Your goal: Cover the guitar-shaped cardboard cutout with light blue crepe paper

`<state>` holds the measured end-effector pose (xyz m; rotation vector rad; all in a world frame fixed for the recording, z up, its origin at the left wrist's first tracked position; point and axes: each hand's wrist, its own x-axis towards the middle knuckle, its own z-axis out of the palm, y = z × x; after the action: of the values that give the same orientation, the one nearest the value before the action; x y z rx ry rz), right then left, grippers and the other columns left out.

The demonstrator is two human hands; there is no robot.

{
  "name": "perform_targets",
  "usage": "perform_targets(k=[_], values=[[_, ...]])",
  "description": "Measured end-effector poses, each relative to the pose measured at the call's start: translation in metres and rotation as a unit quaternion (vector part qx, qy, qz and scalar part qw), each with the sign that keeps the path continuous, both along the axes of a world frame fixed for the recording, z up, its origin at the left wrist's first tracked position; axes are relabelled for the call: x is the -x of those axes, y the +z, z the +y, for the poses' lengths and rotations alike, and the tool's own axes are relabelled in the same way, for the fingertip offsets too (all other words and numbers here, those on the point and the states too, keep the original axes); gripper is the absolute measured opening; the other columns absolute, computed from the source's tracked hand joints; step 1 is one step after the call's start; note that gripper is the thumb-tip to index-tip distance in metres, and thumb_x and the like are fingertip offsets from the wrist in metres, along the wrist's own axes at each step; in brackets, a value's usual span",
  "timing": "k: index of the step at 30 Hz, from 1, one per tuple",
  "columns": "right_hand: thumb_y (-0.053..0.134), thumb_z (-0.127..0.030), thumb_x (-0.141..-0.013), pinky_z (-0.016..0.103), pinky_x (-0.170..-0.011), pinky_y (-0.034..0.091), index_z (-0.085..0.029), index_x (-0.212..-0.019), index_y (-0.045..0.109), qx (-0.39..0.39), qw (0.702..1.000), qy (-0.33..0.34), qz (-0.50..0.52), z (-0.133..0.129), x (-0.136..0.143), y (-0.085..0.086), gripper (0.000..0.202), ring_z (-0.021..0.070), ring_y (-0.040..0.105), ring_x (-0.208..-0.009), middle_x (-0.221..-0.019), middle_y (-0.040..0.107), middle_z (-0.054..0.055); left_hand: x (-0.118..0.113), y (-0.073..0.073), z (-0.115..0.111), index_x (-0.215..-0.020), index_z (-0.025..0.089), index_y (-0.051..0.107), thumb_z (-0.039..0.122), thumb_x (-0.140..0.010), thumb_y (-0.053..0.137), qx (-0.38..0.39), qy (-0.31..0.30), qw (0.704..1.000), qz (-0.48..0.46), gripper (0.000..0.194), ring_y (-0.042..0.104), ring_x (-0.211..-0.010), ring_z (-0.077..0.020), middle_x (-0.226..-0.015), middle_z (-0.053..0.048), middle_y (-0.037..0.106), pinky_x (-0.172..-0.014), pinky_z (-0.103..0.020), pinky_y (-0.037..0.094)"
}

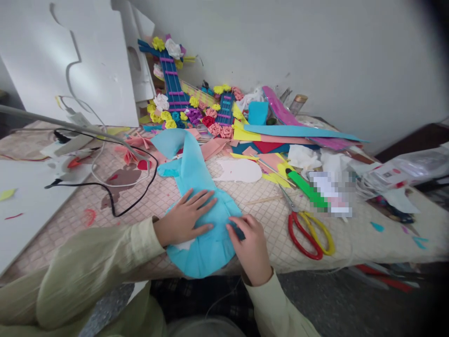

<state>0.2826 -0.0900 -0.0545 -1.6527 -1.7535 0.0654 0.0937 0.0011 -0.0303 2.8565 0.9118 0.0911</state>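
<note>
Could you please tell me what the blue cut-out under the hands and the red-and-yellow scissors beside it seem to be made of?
The blue cut-out looks like soft matte felt or craft foam: it lies limp, without shine, and creases under the left hand and right hand. The scissors seem to have grey metal blades and glossy handles, one red, one yellow, probably plastic.

Single head-worn view, looked forward and steeply down, sat close over the near edge of the beige quilted table, reached back to the white wall.
</note>
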Motion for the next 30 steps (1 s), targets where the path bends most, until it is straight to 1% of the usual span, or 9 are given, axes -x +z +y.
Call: perform_targets(k=[4,11,17,23,25,27,30], values=[[0.048,-0.022,-0.086,0.036,-0.071,0.044,-0.019,-0.087,0.066,-0.007,1.0,-0.015,0.003,0.001,0.001,0.001,0.019,0.0193,0.054,-0.076,-0.079,0.058,0.006,0.0,-0.002,-0.001,-0.142,0.022,0.022,0.058,-0.088,0.029,-0.008,0.007,1.0,-0.011,0.066,0.02,-0.136,-0.0264,-0.15,-0.007,0.021,-0.11,-0.05,0.011],[0.054,-0.023,-0.083,0.041,-0.082,0.039,-0.023,-0.091,0.068,-0.008,1.0,-0.01,-0.013,-0.002,0.0,0.001,0.016,0.0218,0.052,-0.091,-0.098,0.059,0.007,-0.001,-0.005,-0.002,-0.142,0.022,0.02,0.063,-0.085,0.029,-0.008,0.017,1.0,-0.01,0.072,0.019,-0.137,-0.0269,-0.15,-0.007,0.02,-0.109,-0.052,0.006],[0.051,-0.02,-0.084,0.042,-0.083,0.039,-0.023,-0.093,0.067,-0.012,1.0,-0.01,-0.023,0.004,-0.006,0.001,0.019,0.0224,0.053,-0.093,-0.099,0.061,0.007,-0.001,-0.005,0.0,-0.142,0.021,0.022,0.062,-0.085,0.029,-0.013,0.028,0.999,-0.017,0.07,0.021,-0.136,-0.0282,-0.149,-0.008,0.022,-0.109,-0.053,0.006],[0.046,-0.019,-0.086,0.04,-0.082,0.043,-0.021,-0.093,0.065,-0.031,0.999,-0.02,0.026,0.009,-0.016,0.001,0.02,0.0213,0.055,-0.091,-0.096,0.061,0.008,-0.001,-0.005,0.001,-0.142,0.018,0.023,0.061,-0.085,0.03,-0.018,0.038,0.999,-0.016,0.072,0.02,-0.136,-0.0276,-0.149,-0.009,0.022,-0.11,-0.052,0.006],[0.046,-0.019,-0.086,0.04,-0.083,0.043,-0.02,-0.093,0.065,-0.037,0.999,-0.011,0.031,0.008,-0.016,0.001,0.02,0.021,0.055,-0.092,-0.096,0.061,0.008,-0.001,-0.004,0.002,-0.142,0.016,0.022,0.061,-0.085,0.031,-0.022,0.04,0.999,-0.013,0.073,0.019,-0.136,-0.0275,-0.149,-0.009,0.021,-0.11,-0.052,0.006],[0.047,-0.019,-0.086,0.04,-0.084,0.043,-0.02,-0.095,0.066,-0.034,0.999,0.008,0.023,0.007,-0.014,0.001,0.02,0.0212,0.055,-0.095,-0.099,0.061,0.008,-0.002,-0.002,0.003,-0.142,0.016,0.021,0.058,-0.087,0.03,-0.025,0.021,0.999,-0.013,0.07,0.017,-0.137,-0.0266,-0.15,-0.009,0.02,-0.11,-0.05,0.006],[0.048,-0.02,-0.086,0.043,-0.088,0.04,-0.022,-0.099,0.066,-0.017,0.999,0.03,-0.006,0.006,-0.011,0.0,0.021,0.0223,0.053,-0.1,-0.106,0.06,0.008,-0.003,0.0,0.003,-0.142,0.02,0.021,0.047,-0.092,0.026,-0.024,-0.048,0.999,-0.009,0.057,0.014,-0.138,-0.0228,-0.15,-0.006,0.018,-0.111,-0.046,0.007]])
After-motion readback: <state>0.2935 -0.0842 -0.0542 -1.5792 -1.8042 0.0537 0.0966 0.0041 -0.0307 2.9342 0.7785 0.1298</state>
